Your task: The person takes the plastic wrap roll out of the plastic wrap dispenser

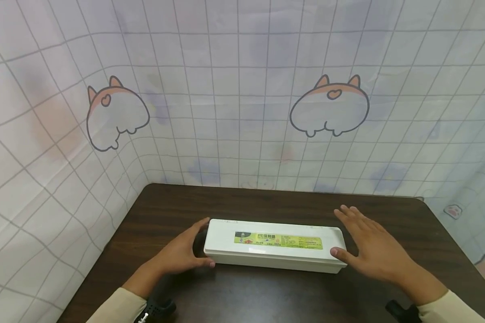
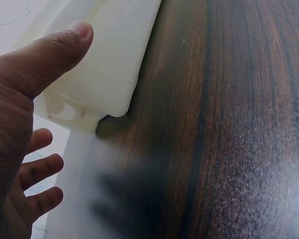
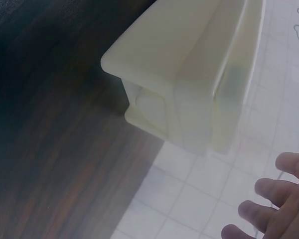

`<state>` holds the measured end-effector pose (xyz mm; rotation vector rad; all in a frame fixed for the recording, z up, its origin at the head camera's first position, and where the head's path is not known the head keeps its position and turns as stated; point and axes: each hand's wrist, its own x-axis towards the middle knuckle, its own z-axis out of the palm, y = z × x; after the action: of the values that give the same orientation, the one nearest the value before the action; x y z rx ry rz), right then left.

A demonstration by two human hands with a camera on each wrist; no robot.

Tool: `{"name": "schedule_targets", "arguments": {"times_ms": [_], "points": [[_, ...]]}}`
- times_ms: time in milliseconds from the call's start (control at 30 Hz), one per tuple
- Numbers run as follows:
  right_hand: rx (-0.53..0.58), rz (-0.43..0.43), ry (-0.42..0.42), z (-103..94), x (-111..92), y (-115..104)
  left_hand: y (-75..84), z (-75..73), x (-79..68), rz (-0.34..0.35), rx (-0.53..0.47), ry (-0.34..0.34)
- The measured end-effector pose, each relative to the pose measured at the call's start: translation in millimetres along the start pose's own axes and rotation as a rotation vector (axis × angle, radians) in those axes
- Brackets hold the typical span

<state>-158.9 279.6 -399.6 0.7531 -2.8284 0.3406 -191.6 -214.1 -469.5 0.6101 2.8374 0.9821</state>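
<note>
On the table (image 1: 250,291), a long white box (image 1: 275,252) lies between two hands. The left hand (image 1: 182,253) is spread loosely around its left end, gripping nothing; whether it touches, I cannot tell. The right hand (image 1: 373,251) is unclenched, fingers extended, its thumb at the right end. A yellow-green label (image 1: 279,240) marks the lid (image 1: 222,237); the contents are hidden. Beyond the dark wood-grain surface stands a white, gridded wall (image 1: 242,112).

Shared box (image 1: 275,246), wrist views closest
</note>
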Motion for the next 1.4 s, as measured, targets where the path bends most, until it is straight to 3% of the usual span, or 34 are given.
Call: {"name": "schedule_targets", "arguments": {"times_ms": [733, 1400], "points": [[-0.003, -0.053, 0.022, 12.8, 6.1, -7.5, -5.0, 5.9, 8.6, -0.055, -0.042, -0.014], [-0.006, -0.107, 0.031, 22.3, 14.8, -13.0, -10.0, 7.9, 16.9, -0.013, -0.088, -0.032]]}}
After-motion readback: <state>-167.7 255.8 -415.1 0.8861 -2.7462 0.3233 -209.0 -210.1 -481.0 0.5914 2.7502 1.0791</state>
